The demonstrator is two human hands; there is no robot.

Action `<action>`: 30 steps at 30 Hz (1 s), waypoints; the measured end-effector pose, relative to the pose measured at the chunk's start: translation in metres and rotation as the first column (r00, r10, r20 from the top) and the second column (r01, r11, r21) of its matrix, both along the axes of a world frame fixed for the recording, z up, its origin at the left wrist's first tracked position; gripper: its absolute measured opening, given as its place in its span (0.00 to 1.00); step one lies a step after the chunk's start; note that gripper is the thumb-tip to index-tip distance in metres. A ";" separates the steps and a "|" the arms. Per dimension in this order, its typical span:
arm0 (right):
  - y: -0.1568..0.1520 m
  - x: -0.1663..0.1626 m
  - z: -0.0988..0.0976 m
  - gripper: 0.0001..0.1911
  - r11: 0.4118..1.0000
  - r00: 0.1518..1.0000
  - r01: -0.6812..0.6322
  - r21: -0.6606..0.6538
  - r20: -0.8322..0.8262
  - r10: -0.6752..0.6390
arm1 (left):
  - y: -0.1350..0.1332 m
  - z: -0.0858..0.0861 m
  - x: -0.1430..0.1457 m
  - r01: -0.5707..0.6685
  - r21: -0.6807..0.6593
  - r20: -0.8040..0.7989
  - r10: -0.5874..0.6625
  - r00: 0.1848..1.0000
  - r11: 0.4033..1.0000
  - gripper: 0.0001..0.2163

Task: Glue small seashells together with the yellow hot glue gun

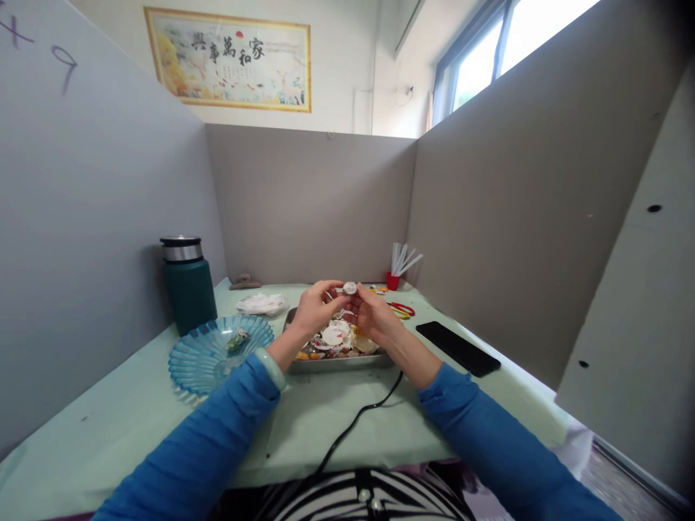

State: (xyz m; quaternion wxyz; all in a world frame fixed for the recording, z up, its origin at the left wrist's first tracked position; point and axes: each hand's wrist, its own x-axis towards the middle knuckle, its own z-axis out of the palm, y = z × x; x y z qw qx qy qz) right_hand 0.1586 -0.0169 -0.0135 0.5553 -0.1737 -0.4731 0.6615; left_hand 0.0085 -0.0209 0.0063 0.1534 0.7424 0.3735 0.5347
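Observation:
Over the metal tray [347, 364], my left hand [318, 307] and my right hand [376, 315] meet at a small whitish, roundish piece [350, 288]. Left fingertips pinch its left side, while the right thumb and fingers close on its right side. Its exact kind is too small to make out. Inside the tray lies a heap of pale flat pieces [337, 333] that look like shells, with brown, yellow and red bits among them. My hands hide part of the heap and the tray's far side.
To the left stand a blue glass plate [187, 358] with a small greenish clump and a dark green bottle [190, 293]. White crumpled plastic [261, 304] lies behind. Rightward are a black phone [457, 347], red-and-yellow scissors [402, 310] and a red cup [393, 281] of white sticks. A black cable [358, 416] crosses the front.

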 end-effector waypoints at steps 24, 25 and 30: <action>-0.009 -0.004 -0.002 0.09 0.672 0.711 0.476 0.567 0.202 -0.674 | 0.002 -0.002 -0.005 0.631 -0.360 0.494 -0.433 0.754 0.687 0.17; -0.009 -0.004 -0.003 0.09 0.667 0.703 0.473 0.577 0.210 -0.680 | 0.001 -0.001 -0.005 0.647 -0.359 0.513 -0.437 0.739 0.673 0.17; -0.007 -0.004 -0.005 0.09 0.624 0.661 0.487 0.612 0.209 -0.721 | 0.000 0.000 -0.006 0.657 -0.370 0.559 -0.407 0.723 0.657 0.16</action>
